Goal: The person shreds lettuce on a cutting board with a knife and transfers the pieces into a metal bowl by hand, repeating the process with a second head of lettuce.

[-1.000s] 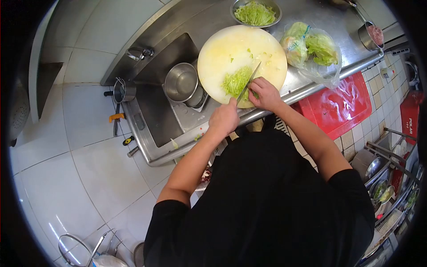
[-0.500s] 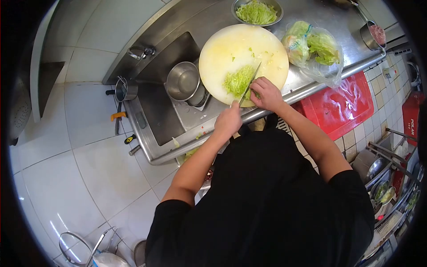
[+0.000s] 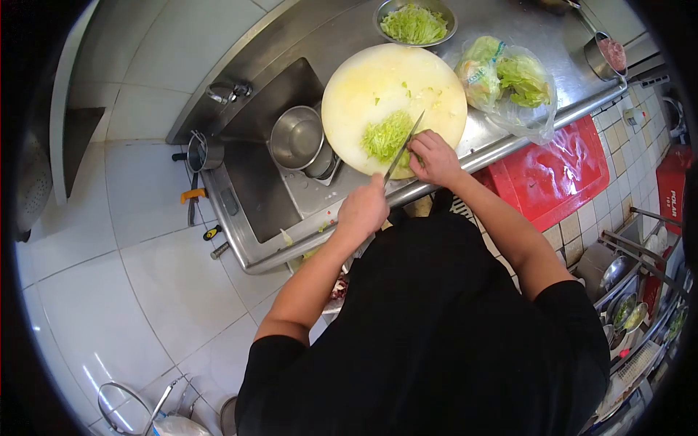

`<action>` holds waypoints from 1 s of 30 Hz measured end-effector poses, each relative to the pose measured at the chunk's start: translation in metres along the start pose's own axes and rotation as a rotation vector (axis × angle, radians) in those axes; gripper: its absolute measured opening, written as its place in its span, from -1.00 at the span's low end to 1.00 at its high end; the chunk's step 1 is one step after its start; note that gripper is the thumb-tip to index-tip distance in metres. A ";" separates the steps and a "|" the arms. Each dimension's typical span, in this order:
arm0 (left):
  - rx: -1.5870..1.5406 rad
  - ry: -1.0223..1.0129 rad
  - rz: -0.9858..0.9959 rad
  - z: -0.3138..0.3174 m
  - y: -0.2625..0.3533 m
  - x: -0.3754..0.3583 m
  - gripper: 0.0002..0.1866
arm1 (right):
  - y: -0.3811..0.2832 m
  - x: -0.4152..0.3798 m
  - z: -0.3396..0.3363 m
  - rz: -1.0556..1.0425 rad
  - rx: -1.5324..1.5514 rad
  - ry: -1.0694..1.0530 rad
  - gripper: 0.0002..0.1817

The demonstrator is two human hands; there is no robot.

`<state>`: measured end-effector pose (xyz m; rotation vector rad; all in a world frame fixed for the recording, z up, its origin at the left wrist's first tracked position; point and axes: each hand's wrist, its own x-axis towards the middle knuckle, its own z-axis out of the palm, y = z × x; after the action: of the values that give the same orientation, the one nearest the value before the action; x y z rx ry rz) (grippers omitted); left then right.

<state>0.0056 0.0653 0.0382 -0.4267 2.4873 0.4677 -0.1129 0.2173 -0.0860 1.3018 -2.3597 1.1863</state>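
Observation:
Shredded lettuce point(image 3: 385, 136) lies in a pile on the round, pale cutting board point(image 3: 356, 87). My left hand point(image 3: 364, 208) is closed round the handle of a knife point(image 3: 405, 147), whose blade slants up and right across the board beside the pile. On the blade's right side, my right hand point(image 3: 434, 158) has its fingers curled down on lettuce near the board's lower edge; most of that piece is hidden under them. Above the board stands a metal bowl point(image 3: 380, 31) of shredded lettuce. A clear plastic bag point(image 3: 544, 128) with lettuce heads lies to the right.
A metal pot point(image 3: 297, 138) sits in the sink point(image 3: 251, 192) at left, under a faucet point(image 3: 230, 92). At the far right of the counter is a metal container point(image 3: 598, 62) with pink contents. Below the counter edge is a red lid or tray point(image 3: 556, 174).
My left hand has drawn back toward my body and slightly left, pulling the knife with it. My right hand stays on the lettuce. The whole view has shifted slightly.

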 end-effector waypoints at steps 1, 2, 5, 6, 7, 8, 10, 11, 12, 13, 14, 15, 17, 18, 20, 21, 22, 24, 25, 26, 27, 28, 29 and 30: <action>-0.003 -0.037 -0.021 0.001 0.000 -0.006 -0.78 | -0.001 -0.003 0.001 -0.001 -0.014 0.030 -0.80; -0.047 0.021 -0.016 0.026 -0.011 0.006 -0.76 | 0.000 -0.004 0.002 -0.006 -0.023 0.055 -0.81; -0.067 0.092 0.036 0.039 -0.008 0.032 -0.77 | -0.001 -0.002 0.000 0.001 0.017 0.031 -0.81; -0.071 0.092 0.034 0.033 -0.006 0.028 -0.77 | -0.001 -0.004 -0.001 -0.001 0.018 0.027 -0.81; -0.049 0.091 0.048 0.021 -0.004 0.020 -0.77 | -0.003 -0.005 -0.001 0.006 0.016 0.007 -0.81; -0.025 0.096 0.068 0.011 -0.003 0.018 -0.78 | 0.000 -0.002 -0.001 0.010 0.007 -0.005 -0.82; -0.009 0.057 0.051 0.013 -0.007 0.005 -0.78 | -0.001 -0.003 -0.002 0.007 0.014 0.002 -0.81; 0.003 0.021 0.032 0.014 -0.008 0.001 -0.78 | -0.001 -0.004 -0.002 -0.002 0.020 0.005 -0.81; 0.003 0.016 0.031 0.023 -0.008 0.007 -0.78 | -0.002 -0.005 -0.002 0.002 0.023 0.003 -0.81; -0.009 0.046 0.027 0.035 -0.009 0.018 -0.78 | -0.002 -0.006 -0.002 -0.005 0.024 0.010 -0.81; -0.020 0.080 0.028 0.044 -0.011 0.028 -0.78 | -0.002 -0.005 -0.002 -0.012 0.021 0.021 -0.81; -0.023 0.082 0.032 0.037 -0.008 0.029 -0.78 | -0.001 -0.005 -0.003 -0.013 0.017 0.020 -0.81; -0.003 0.119 0.094 0.019 -0.004 0.021 -0.79 | -0.001 -0.007 -0.003 -0.009 0.012 0.015 -0.81; -0.002 0.126 0.096 0.017 -0.005 0.017 -0.79 | 0.001 -0.004 -0.004 -0.015 0.010 0.019 -0.81; -0.004 0.033 0.032 0.021 -0.007 0.003 -0.79 | -0.002 -0.009 -0.005 -0.007 -0.025 -0.042 -0.82; -0.005 0.030 0.031 0.028 -0.008 0.008 -0.79 | -0.002 -0.011 -0.004 -0.006 -0.024 -0.044 -0.82; 0.003 0.050 0.033 0.039 -0.008 0.017 -0.80 | -0.004 -0.014 -0.001 0.015 -0.026 -0.027 -0.82; 0.007 0.071 0.043 0.040 -0.006 0.027 -0.79 | -0.003 -0.014 -0.002 0.034 -0.037 -0.010 -0.82; 0.006 0.096 0.075 0.029 -0.004 0.020 -0.79 | -0.007 -0.014 -0.003 0.065 -0.040 -0.032 -0.82; 0.008 0.128 0.110 0.021 -0.002 0.017 -0.78 | -0.008 -0.012 -0.005 0.092 -0.047 -0.047 -0.82; 0.008 0.133 0.113 0.019 -0.001 0.013 -0.78 | -0.007 -0.011 -0.007 0.089 -0.051 -0.044 -0.82; 0.007 0.084 0.084 0.021 0.000 0.004 -0.79 | -0.007 -0.013 -0.008 0.086 -0.050 -0.052 -0.82; 0.005 0.033 0.052 0.022 0.000 -0.001 -0.80 | -0.008 -0.015 -0.009 0.084 -0.047 -0.063 -0.83; 0.005 0.031 0.049 0.029 0.000 0.004 -0.80 | -0.008 -0.016 -0.009 0.085 -0.044 -0.065 -0.83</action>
<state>0.0167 0.0766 0.0132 -0.3739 2.5330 0.4780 -0.0988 0.2310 -0.0839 1.2561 -2.4956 1.1242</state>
